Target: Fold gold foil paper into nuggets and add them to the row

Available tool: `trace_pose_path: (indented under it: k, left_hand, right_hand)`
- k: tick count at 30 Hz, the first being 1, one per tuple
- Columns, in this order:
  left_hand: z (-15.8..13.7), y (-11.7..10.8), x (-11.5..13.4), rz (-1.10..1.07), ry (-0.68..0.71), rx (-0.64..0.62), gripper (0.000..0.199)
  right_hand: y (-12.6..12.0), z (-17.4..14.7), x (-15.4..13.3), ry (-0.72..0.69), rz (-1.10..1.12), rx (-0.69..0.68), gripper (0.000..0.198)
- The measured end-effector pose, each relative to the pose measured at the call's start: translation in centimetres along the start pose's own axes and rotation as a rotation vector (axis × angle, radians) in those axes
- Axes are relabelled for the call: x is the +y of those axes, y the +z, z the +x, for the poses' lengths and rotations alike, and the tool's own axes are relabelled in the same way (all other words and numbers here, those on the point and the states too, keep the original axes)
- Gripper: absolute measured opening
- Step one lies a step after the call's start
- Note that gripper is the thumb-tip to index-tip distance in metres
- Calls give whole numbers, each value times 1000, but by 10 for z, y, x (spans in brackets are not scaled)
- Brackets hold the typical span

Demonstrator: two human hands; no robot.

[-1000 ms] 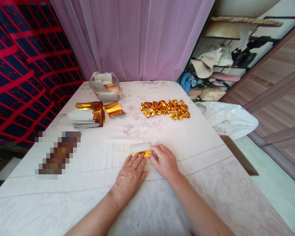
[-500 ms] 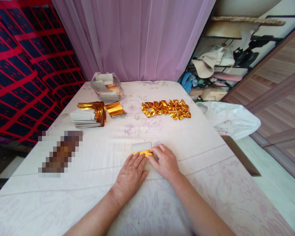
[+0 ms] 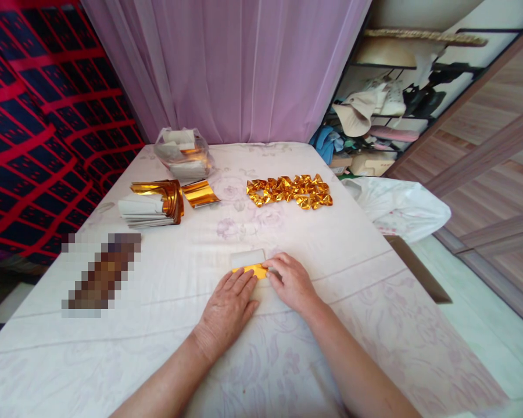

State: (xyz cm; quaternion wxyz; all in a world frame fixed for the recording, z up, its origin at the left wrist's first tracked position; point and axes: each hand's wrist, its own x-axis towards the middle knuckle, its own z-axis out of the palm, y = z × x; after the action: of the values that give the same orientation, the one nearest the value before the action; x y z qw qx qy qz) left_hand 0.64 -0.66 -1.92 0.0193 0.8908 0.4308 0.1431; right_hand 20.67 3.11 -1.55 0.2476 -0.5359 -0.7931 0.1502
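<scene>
A sheet of gold foil paper lies on the table in front of me, partly folded over, with a plain whitish part at its far side. My left hand rests flat on it, fingers stretched out over the gold part's near left. Thumb and fingers of my right hand close on the sheet's right end. My left fingers cover some of the gold side.
At the back left stand a stack of foil sheets, a loose gold sheet and a clear bag of papers. Folded gold pieces cluster at back right. A floral cloth covers the table. A white plastic bag lies beyond the right edge.
The whole view has shifted slightly. My right thumb has moved a little away from my left fingers, showing more of the gold part. My left hand stays flat on the sheet.
</scene>
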Motion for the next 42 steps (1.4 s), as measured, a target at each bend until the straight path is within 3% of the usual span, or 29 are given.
trace_pose_path:
  k: [8,23,36,42]
  left_hand:
    - [3,-7,1,-1,-17,-56,47]
    - [-30,-13,-29,106,25,-44,45]
    - [-27,-19,-43,-64,-9,-32,34]
    - [-21,-26,-54,-109,43,-28,27]
  right_hand:
    - [0,0,-1,16,-17,-6,22]
    - [1,0,1,13,-14,-6,22]
    - [0,1,1,-1,-10,-2,24]
    - [1,0,1,-3,-22,2,22]
